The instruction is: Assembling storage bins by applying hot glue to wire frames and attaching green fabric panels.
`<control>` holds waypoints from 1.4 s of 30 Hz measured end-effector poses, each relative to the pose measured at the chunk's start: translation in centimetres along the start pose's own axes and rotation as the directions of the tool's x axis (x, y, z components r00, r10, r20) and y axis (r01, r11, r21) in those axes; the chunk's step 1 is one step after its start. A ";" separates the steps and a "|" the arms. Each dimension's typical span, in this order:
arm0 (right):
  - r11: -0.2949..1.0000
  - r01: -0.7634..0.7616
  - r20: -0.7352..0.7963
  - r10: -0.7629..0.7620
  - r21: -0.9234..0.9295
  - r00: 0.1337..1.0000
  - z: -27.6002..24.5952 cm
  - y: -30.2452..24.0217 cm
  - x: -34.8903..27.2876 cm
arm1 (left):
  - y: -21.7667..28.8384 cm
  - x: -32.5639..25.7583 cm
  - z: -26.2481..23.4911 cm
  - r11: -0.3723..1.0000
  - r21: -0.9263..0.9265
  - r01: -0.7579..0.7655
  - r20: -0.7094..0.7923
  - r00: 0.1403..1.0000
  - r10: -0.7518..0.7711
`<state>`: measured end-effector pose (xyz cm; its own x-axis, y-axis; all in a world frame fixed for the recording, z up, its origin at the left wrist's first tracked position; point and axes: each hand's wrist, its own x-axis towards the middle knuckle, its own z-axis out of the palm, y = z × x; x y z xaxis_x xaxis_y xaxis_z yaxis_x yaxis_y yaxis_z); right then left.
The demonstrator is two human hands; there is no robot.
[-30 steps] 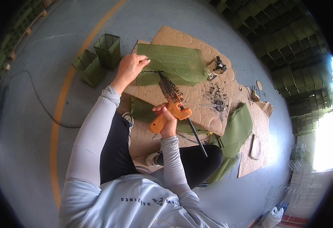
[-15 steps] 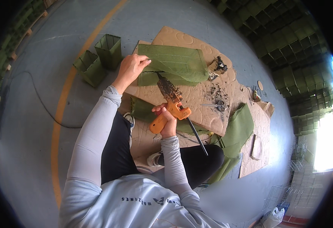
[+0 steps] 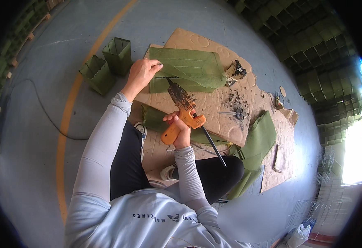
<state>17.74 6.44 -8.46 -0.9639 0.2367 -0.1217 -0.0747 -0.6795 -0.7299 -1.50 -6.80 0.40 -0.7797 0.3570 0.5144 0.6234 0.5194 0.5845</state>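
Note:
A piece of green fabric [image 3: 197, 62] lies on a cardboard sheet [image 3: 189, 39] in front of me. My left hand [image 3: 141, 74] pinches the fabric's left edge, lifting a flap that folds back over the piece. In my right hand [image 3: 180, 131] is an orange hot glue gun [image 3: 185, 118], gripped by its handle. Its front is crusted with dark residue, and the nozzle points up at the fabric just below the raised flap. A dark glue stick [image 3: 214, 146] sticks out of the gun's rear. Whether the nozzle touches the fabric I cannot tell.
Two green open-topped boxes [image 3: 118, 56] stand on the floor at the left. Scissors [image 3: 239, 113] and dark crumbs lie on the cardboard, with a blackened lump [image 3: 236, 72] beyond. More green fabric [image 3: 259, 134] lies at the right. Stacked green boxes [image 3: 313, 53] rise at the far right.
The glue gun in my right hand has shifted slightly left and up along the fabric. My left hand holds the flap almost unmoved.

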 end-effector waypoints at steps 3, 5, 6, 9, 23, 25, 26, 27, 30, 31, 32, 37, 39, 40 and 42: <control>0.999 -0.005 0.030 0.006 -0.033 1.000 0.7 0.2 0.1 | 0.1 0.0 0.0 1.000 0.012 -0.002 0.006 1.000 0.001; 0.998 -0.006 0.047 0.009 -0.066 0.999 1.3 0.5 0.1 | 0.0 0.0 0.1 1.000 0.022 0.000 0.012 1.000 0.000; 0.998 -0.015 0.053 0.018 -0.063 0.998 1.5 0.6 0.0 | 0.0 -0.1 0.1 1.000 0.014 0.001 0.013 1.000 -0.002; 0.997 -0.032 0.050 0.035 -0.068 0.998 1.9 0.6 -0.4 | 0.1 -0.1 0.1 1.000 0.003 -0.007 0.010 1.000 0.007; 0.892 0.390 -0.183 -0.433 -0.229 0.883 -5.1 -12.7 1.4 | 0.6 0.0 -0.6 0.997 -0.067 -0.049 0.082 0.995 0.054; 0.906 0.379 -0.219 -0.414 -0.188 0.883 -7.1 -14.6 4.3 | -0.1 -0.3 -0.9 0.994 -0.102 -0.045 0.066 0.996 0.052; 0.924 0.353 -0.243 -0.380 -0.148 0.892 -8.6 -15.1 5.5 | 0.1 -0.4 -1.0 0.991 -0.119 -0.066 0.076 0.994 0.076; 0.915 0.374 -0.254 -0.402 -0.152 0.880 -10.2 -15.4 6.5 | 0.8 -0.4 -1.6 0.992 -0.121 -0.034 0.117 0.992 0.048; 0.961 0.272 -0.255 -0.273 -0.042 0.927 -14.8 -15.0 9.1 | 1.2 -0.9 -1.8 0.988 -0.133 -0.074 0.121 0.989 0.090; 0.957 0.286 -0.254 -0.287 -0.044 0.923 -15.9 -14.9 9.8 | 1.3 -0.9 -1.6 0.982 -0.138 -0.129 0.085 0.986 0.141; 0.953 0.298 -0.281 -0.271 0.057 0.921 -16.0 -14.1 10.6 | 1.4 -1.2 -2.2 0.985 -0.116 -0.130 0.099 0.985 0.141; 0.943 0.289 -0.315 -0.226 0.167 0.922 -17.1 -12.4 13.0 | 1.6 -1.7 -2.9 0.986 -0.126 -0.113 0.119 0.985 0.128; 0.939 0.300 -0.317 -0.237 0.166 0.918 -18.4 -12.0 14.0 | 1.7 -1.5 -2.6 0.986 -0.120 -0.119 0.121 0.984 0.133; 0.923 0.313 -0.291 -0.244 0.222 0.925 -19.1 -12.2 14.4 | 2.0 -1.2 -2.4 0.987 -0.133 -0.095 0.138 0.984 0.113; 0.909 0.303 -0.268 -0.228 0.286 0.936 -18.5 -11.5 14.1 | 1.9 -1.3 -2.7 0.988 -0.124 -0.095 0.134 0.985 0.112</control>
<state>9.72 30.44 -14.16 -0.8171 0.5622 -0.1277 -0.4327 -0.7444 -0.5085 0.85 -8.39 2.51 -0.7060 0.5133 0.4879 0.6972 0.3829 0.6061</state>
